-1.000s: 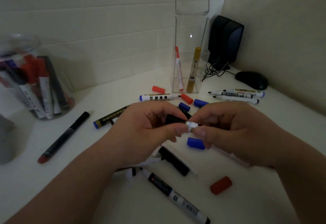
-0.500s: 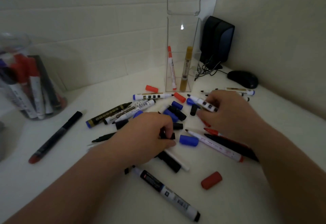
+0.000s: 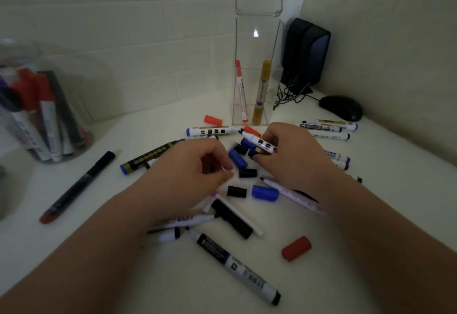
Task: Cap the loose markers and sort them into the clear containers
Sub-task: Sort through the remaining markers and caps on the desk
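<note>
Head view: the right hand (image 3: 294, 155), just toward 1 o'clock from centre, grips a white marker (image 3: 259, 142) round its barrel, the bare tip pointing to 10 o'clock above the pile. The left hand (image 3: 195, 172), beside it at 9 o'clock, has its fingers curled, thumb against forefinger; I cannot tell whether anything sits in that pinch. Below the hands lie a black cap (image 3: 237, 191) and a blue cap (image 3: 265, 193) side by side. A red cap (image 3: 296, 248) lies apart at 5 o'clock.

The tall container (image 3: 257, 49) stands at 12 o'clock by the back wall (image 3: 148, 41), a red marker (image 3: 241, 93) and a yellow marker (image 3: 262, 91) leaning inside. A round jar (image 3: 14, 61) of markers sits at 9 o'clock. A pen (image 3: 79, 185) lies alone at 8 o'clock.

The bench (image 3: 383, 214) ends at walls at 12 and 3 o'clock; a speaker (image 3: 306, 51) and a mouse (image 3: 341, 107) fill the corner at 1 o'clock. Bare bench shows at 4 o'clock beyond the red cap, and at 7 o'clock between the pen and the left forearm.
</note>
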`<control>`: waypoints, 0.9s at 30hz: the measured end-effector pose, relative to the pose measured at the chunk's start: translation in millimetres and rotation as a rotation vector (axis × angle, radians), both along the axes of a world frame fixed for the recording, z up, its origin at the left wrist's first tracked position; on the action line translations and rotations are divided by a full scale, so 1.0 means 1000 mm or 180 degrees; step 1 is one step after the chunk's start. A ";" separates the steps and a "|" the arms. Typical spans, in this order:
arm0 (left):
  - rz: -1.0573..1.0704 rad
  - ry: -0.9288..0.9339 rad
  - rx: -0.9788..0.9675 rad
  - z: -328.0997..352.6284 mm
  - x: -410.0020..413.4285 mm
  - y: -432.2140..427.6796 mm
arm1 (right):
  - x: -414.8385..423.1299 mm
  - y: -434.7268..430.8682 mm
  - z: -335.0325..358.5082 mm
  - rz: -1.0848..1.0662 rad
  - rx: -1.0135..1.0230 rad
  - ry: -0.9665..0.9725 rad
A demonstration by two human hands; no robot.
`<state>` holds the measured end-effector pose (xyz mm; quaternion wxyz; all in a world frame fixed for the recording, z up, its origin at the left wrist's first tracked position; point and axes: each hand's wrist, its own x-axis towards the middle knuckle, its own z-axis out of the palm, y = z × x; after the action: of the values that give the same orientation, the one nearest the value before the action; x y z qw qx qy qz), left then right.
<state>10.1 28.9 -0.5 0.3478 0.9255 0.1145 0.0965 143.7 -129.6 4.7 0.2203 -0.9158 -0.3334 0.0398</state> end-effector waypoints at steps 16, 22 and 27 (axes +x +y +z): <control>-0.0184 -0.0977 -0.3007 0.008 -0.002 -0.012 | -0.038 -0.024 0.031 0.0426 0.2433 0.1983; -0.0415 -0.1296 -0.4501 0.014 -0.001 -0.006 | -0.042 -0.035 0.031 0.0916 0.2025 0.0689; -0.0682 -0.1338 -0.4493 0.013 -0.003 -0.002 | -0.046 -0.036 0.032 0.0964 0.2130 0.0393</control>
<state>7.1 26.6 12.8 0.8818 0.4502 -0.0106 0.1405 97.4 -165.2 36.5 0.5188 -0.7293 -0.4458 0.0159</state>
